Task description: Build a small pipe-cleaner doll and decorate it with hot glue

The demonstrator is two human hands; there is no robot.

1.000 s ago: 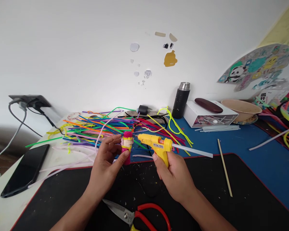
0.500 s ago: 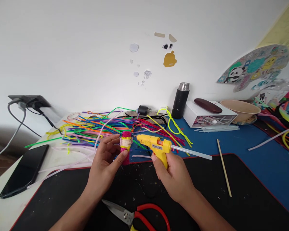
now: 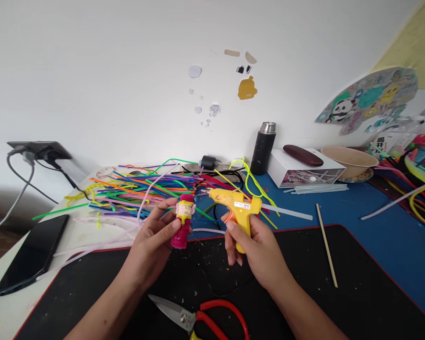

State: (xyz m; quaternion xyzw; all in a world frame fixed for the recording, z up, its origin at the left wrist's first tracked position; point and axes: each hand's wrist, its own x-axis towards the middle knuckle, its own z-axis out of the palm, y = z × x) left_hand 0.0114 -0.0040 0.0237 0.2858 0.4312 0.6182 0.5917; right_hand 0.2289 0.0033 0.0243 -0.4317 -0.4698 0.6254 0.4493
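Two hands busy: the left hand [image 3: 154, 241] has a little magenta figure [image 3: 180, 235] pinched, slightly tilted, and the right hand [image 3: 262, 250] grips a yellow glue gun [image 3: 235, 200] just right of that pinch. Figure's yellow trim [image 3: 183, 218] looks already on, I'd say mostly built; can't tell what's left. Loose pipe cleaners [image 3: 127, 189] lie beyond the grip, scissors [image 3: 175, 312] nearer.

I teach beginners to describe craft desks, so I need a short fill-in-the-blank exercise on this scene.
The right hand holds a glue gun whose body is ____.
The left hand holds a crimson figure to the ____ of the glue gun.
The scissors on the black mat have ____ looped handles.
Apart from its silver top, the thermos is ____.

Missing words: yellow; left; red; black.
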